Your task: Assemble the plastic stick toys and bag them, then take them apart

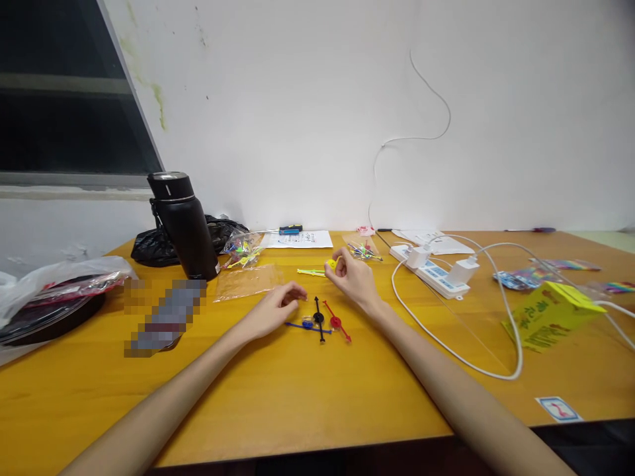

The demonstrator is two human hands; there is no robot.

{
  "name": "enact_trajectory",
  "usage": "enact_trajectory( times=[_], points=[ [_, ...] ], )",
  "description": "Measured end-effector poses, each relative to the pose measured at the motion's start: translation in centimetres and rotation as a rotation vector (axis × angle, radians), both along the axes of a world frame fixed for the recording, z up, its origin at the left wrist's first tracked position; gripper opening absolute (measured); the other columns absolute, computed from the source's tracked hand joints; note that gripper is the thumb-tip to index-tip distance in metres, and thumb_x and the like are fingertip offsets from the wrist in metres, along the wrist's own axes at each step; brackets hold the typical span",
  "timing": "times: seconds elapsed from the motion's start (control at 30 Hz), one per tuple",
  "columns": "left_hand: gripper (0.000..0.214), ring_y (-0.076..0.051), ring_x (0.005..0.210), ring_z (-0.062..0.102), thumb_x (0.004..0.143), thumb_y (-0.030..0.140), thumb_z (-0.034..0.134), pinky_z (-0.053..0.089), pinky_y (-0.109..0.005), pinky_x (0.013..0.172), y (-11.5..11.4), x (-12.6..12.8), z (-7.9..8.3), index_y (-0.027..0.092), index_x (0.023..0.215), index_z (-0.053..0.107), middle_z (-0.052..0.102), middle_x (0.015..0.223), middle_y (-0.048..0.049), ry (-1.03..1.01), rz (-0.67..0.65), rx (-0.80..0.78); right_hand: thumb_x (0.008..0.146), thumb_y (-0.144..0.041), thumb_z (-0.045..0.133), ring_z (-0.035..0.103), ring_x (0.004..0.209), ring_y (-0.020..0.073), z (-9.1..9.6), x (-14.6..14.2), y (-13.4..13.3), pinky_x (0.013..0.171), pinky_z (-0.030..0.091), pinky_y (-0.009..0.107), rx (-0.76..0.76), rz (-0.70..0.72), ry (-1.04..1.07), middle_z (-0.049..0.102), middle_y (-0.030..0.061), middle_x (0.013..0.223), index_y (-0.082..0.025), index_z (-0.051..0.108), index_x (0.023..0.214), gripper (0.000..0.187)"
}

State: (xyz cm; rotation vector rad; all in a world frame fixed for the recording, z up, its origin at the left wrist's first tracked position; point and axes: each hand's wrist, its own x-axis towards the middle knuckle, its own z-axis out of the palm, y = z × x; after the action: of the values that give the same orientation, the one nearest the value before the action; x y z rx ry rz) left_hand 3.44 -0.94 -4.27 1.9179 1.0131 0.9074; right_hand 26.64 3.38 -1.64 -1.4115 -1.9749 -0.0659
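Right hand (353,274): grip pinching the yellow clip (331,264), its long axis running leftward across the worktop (278,396). Left hand (278,307): fingers loosely curled, grasping nothing, resting just left of the blue (305,324), black (319,318) and red clips (337,322), which lie between and nearer both hands than the clear bag (247,280) beyond

A pixelated patch (163,316) on the table (297,396) hides whatever lies beside the black flask (184,225). The right hand (353,276) covers most of a small yellow piece (331,264), so its shape cannot be told. Print on the paper sheet (297,239) is too small to read. Both forearms run off the bottom edge, and the plastic bag (54,291) off the left.
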Motion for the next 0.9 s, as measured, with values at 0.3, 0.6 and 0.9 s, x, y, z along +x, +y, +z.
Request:
enact_trajectory(
  times=[0.3, 0.6, 0.9],
  points=[
    [0.017, -0.024, 0.109, 0.053, 0.088, 0.038, 0.062, 0.038, -0.036, 0.1, -1.1, -0.2, 1.1, 0.024, 0.097, 0.066, 0.059, 0.109, -0.005, 0.2, -0.083, 0.101, 0.09, -0.024, 0.053, 0.072, 0.09, 0.0363, 0.0, 2.0, 0.4, 0.069, 0.048, 0.037, -0.355, -0.323, -0.4, 0.074, 0.0218, 0.095, -0.011, 0.06, 0.113, 0.027],
    [0.027, -0.026, 0.115, 0.05, 0.082, 0.044, 0.07, 0.036, -0.038, 0.103, -1.7, -0.2, 1.8, 0.025, 0.1, 0.067, 0.06, 0.112, -0.0046, 0.242, -0.173, 0.081, 0.097, -0.032, 0.047, 0.07, 0.087, 0.0272, 0.3, 0.4, -0.3, 0.07, 0.043, 0.031, -0.277, -0.127, -0.282, 0.074, 0.0119, 0.094, -0.019, 0.058, 0.121, 0.029],
    [0.026, -0.017, 0.076, 0.052, 0.09, 0.045, 0.06, 0.039, -0.027, 0.069, -1.2, -0.2, 1.7, 0.021, 0.091, 0.065, 0.061, 0.085, -0.002, 0.132, -0.191, -0.013, 0.099, -0.033, 0.048, 0.062, 0.068, 0.02, 0.4, -0.9, -0.9, 0.058, 0.029, 0.026, -0.184, -0.027, -0.181, 0.068, 0.0024, 0.069, -0.023, 0.064, 0.106, 0.02]
  ],
)
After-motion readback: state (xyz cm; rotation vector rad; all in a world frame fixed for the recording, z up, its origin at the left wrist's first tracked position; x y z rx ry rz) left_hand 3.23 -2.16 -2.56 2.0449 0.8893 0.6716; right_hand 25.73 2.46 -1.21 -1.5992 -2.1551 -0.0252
